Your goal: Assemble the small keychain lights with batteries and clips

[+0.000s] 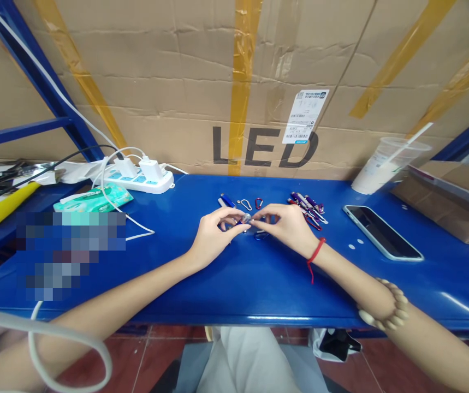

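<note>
In the middle of the blue table [218, 295], my left hand [213, 234] pinches a small dark-blue piece with a shiny, clear-looking end [245, 218]. Opposite it, my right hand [287, 225] has thumb and fingertips pressed together at that shiny end; whatever lies between them is too small to name. Just beyond the hands lie a silver carabiner [246, 204], a red carabiner [259, 203] and small blue tube-like pieces [228, 200]. A blue carabiner [261, 236] shows partly under my right hand. Past that hand is a pile of purple and red tube-like pieces with clips [307, 204].
At the back left stands a white power strip [140, 180] with plugs and cables, near a green tissue pack [95, 199]. A phone [381, 232], a tilted plastic cup [381, 166] and a cardboard box [443, 202] are on the right. Large cardboard [156, 82] backs the table.
</note>
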`<state>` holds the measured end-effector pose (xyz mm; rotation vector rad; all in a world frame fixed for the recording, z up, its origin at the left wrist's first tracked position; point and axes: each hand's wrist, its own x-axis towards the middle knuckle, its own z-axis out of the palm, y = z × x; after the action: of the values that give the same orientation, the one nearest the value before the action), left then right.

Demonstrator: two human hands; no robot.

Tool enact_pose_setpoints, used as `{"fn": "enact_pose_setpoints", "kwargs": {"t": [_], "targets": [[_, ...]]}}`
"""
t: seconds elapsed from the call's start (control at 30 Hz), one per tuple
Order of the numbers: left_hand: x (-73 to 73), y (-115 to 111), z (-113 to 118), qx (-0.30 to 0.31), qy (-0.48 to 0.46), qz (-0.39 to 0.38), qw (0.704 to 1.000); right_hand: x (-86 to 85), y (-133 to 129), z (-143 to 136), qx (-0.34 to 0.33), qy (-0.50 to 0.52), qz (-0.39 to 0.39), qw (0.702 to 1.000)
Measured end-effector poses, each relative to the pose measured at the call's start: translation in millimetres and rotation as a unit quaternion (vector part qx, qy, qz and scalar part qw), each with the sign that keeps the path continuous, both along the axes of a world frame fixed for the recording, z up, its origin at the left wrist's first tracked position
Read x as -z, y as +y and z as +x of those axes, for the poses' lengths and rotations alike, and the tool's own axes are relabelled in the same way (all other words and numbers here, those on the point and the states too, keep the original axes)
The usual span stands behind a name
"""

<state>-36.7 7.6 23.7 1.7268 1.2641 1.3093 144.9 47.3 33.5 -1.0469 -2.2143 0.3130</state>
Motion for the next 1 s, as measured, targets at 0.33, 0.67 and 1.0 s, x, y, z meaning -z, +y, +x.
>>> {"fn": "enact_pose_setpoints", "kwargs": {"t": [0.33,0.67,1.0], "targets": [[1.1,-0.4,-0.1,0.004,-0.007,0.0,1.0,-11.0,-17.7,-7.9,-0.074,0.152,0.057,0.984],[2.7,0.5,-0.6,-0.003,-0.006,0.011,1.0,-11.0,-18.9,-7.9,-0.092,0.134,0.002,0.987],[3.4,3.1,-1.8,-0.008,-0.032,-0.031,0.999,-16.7,9.4,16.9,0.094,-0.013,0.083,0.992]]}}
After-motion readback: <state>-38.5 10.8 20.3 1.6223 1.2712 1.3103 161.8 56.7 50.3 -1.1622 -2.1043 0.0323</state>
